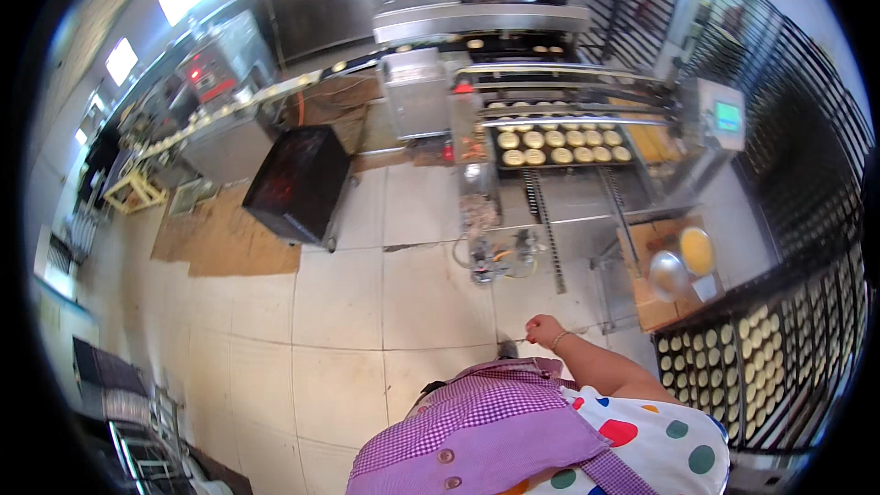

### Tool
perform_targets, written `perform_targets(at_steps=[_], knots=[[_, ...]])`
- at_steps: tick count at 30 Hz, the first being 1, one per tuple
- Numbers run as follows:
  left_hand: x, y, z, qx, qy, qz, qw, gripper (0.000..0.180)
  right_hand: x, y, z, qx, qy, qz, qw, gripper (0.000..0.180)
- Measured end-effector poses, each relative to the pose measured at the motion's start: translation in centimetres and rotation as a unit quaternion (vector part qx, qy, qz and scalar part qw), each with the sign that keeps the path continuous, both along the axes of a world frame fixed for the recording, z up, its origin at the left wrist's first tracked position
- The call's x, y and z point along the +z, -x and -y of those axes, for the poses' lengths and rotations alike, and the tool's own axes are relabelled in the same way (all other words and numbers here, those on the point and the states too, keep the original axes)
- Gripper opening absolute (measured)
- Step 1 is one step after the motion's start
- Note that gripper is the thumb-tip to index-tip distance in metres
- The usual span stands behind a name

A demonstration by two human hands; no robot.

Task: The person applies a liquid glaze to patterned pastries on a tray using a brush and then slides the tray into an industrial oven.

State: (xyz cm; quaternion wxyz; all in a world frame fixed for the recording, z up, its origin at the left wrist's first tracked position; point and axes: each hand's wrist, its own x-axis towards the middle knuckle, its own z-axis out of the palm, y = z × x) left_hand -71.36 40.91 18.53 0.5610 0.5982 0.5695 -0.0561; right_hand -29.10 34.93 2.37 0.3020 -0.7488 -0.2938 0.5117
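Note:
My right hand (545, 330) hangs in front of my body over the tiled floor, its fingers loosely curled and no object showing in them. A thin bracelet circles the wrist. My left hand is out of view. Ahead of the right hand, the machine (587, 192) carries a dark tray (550, 165) with rows of round pale dough pieces (555, 139). To the right, a rack holds more trays of round pieces (761, 348). Between machine and rack, a metal bowl (667, 275) and a yellow-filled container (697, 251) rest on cardboard (653, 313).
A black wheeled bin (298, 183) stands on the floor at left, beside flattened cardboard (229, 243). A conveyor (275, 90) with small pieces runs along the far left. Two chain rails (548, 243) jut toward me from the machine. Tall dark racks (779, 119) line the right side.

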Motion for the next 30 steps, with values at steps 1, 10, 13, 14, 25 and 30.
perform_targets(at_steps=[1, 10, 13, 14, 25, 30], knots=[[-0.1, 0.8, -0.2, 0.023, 0.002, 0.001, 1.000, 0.033, 0.3, 0.2, -1.4, 0.003, 0.006, 0.001, 1.000, 0.020], [-1.9, 1.6, -7.0, 0.167, 0.024, 0.005, 0.986, 0.031, -3.1, 0.5, -11.5, 0.093, 0.072, 0.055, 0.992, 0.018], [-2.4, 0.5, -11.7, 0.195, 0.021, 0.000, 0.981, 0.030, -5.2, 0.5, -17.5, 0.165, 0.027, 0.089, 0.982, 0.020], [-2.6, 0.2, -13.3, 0.201, 0.020, -0.004, 0.979, 0.030, -5.8, 0.3, -19.7, 0.171, 0.009, 0.087, 0.981, 0.021], [0.8, -0.4, -28.9, 0.288, 0.009, -0.035, 0.957, 0.028, 5.0, 4.0, -49.4, 0.147, -0.107, -0.068, 0.981, 0.021], [2.0, 1.3, -33.2, 0.293, 0.062, -0.054, 0.953, 0.028, 6.4, 4.2, -55.4, 0.173, -0.083, -0.071, 0.979, 0.023]])
